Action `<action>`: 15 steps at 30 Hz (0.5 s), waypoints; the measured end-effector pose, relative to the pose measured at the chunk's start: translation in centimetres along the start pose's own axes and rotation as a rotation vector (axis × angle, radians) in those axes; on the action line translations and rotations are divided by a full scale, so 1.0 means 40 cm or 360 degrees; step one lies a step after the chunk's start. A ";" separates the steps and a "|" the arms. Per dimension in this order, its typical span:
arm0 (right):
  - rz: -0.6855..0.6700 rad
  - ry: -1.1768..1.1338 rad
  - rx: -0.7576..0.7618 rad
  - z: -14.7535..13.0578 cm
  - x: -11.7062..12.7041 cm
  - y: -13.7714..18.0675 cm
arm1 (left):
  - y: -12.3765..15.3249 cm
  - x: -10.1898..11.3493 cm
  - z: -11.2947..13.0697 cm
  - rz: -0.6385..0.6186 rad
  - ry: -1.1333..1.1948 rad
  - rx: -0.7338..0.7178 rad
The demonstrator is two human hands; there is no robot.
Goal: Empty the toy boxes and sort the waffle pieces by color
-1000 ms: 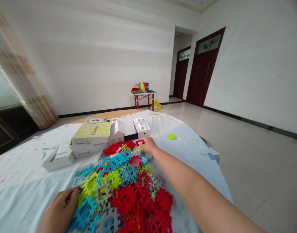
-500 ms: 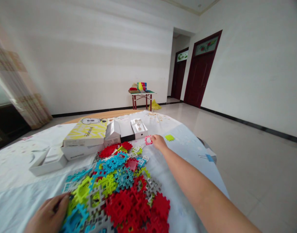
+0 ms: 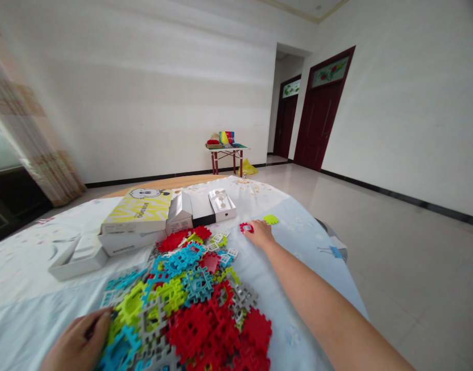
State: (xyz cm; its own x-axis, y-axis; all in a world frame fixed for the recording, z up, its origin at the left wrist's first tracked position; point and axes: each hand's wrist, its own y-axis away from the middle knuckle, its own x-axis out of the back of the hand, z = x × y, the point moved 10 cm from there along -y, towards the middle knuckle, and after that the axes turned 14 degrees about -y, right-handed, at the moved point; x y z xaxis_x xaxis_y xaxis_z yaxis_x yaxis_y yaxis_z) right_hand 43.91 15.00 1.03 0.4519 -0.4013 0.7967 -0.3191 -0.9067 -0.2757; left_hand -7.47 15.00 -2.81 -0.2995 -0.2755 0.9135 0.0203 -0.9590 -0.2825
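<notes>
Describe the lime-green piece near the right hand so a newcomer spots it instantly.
On the table, go from the mixed heap of pieces to the right hand, with a red open-centred piece at its fingertips. Just beyond that hand is the lime-green piece, with a toothed edge; unlike the heap's green pieces, it lies apart.

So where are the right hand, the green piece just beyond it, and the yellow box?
Right hand (image 3: 262, 233): head view, on the back of the hand.
Green piece (image 3: 271, 219): head view, on its middle.
Yellow box (image 3: 137, 210): head view, on its printed top.
</notes>
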 end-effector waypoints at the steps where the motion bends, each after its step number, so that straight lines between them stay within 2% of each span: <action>1: -0.0002 -0.0022 0.0028 -0.002 -0.004 -0.002 | 0.002 0.003 0.006 -0.0010 -0.0003 0.0000; 5: 0.0076 -0.0122 0.0159 -0.024 0.004 -0.009 | 0.008 0.007 0.020 -0.0082 -0.0031 0.0002; 8: 0.0087 -0.0272 0.0358 -0.086 0.009 -0.005 | 0.009 -0.001 0.019 -0.0146 -0.0034 -0.0011; 12: -0.0211 -0.0422 0.0700 -0.213 -0.050 0.016 | 0.009 0.003 0.021 -0.0143 -0.0040 -0.0005; 15: -0.0409 -0.0356 0.0657 -0.257 -0.110 0.020 | 0.012 0.017 0.033 -0.0119 -0.0049 -0.0003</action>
State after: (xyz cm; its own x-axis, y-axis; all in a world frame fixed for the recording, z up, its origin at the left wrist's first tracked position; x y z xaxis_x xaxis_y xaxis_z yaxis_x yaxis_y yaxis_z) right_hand 33.11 17.38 2.82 0.6531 -0.1365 0.7449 0.1590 -0.9370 -0.3111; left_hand -6.39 14.26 -1.95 -0.2707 -0.2050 0.9406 -0.0029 -0.9769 -0.2137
